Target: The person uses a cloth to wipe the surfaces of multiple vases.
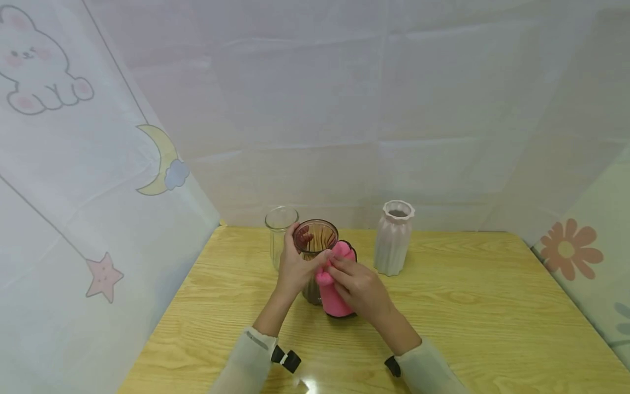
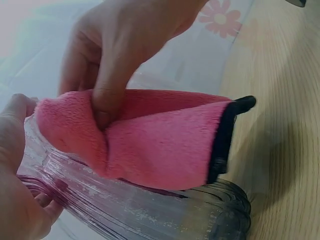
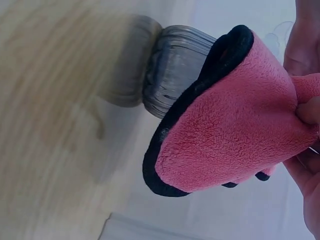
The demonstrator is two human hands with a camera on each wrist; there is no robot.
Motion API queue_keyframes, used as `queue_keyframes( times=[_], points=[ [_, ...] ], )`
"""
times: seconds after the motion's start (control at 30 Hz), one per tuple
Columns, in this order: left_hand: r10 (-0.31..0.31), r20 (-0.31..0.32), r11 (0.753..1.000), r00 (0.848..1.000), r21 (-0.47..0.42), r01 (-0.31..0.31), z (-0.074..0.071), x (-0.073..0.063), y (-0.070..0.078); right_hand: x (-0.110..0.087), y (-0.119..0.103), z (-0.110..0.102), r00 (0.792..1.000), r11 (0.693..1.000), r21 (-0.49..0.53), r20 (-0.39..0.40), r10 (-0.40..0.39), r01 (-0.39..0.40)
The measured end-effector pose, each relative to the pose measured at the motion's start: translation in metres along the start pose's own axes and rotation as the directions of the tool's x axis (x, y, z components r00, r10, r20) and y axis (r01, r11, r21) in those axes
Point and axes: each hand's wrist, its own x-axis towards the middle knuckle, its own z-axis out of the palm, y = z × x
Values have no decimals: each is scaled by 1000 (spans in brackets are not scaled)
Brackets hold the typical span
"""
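A ribbed glass vase (image 1: 311, 291), purplish at the rim and greyer toward the base, stands tilted in front of me. My left hand (image 1: 294, 269) grips it near the rim, thumb and fingers spread around the upper part. Between thumb and fingers my right hand (image 1: 363, 285) pinches a folded pink cloth (image 1: 337, 301) with a black border. The cloth drapes along the vase's right side and covers part of it, as the left wrist view shows. In the right wrist view the vase's base (image 3: 175, 65) shows behind the cloth.
A clear glass vase (image 1: 273, 243) stands just behind the left hand. Farther right is a white fluted vase (image 1: 392, 246) with a scalloped rim. Everything is on a wood-grain table (image 1: 492, 306), with printed sheeting (image 1: 305, 109) hanging behind and at both sides.
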Motion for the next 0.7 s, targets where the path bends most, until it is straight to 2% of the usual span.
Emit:
queue_keyframes(
  times=[0.37, 0.7],
  points=[
    [-15, 20, 1000, 1000, 9, 15, -3, 7, 0, -12, -6, 6, 993, 997, -46, 98, 65, -61],
    [-32, 18, 998, 999, 47, 32, -3, 14, 0, -18, -8, 5, 944, 986, -68, 283, 167, -154]
  ],
)
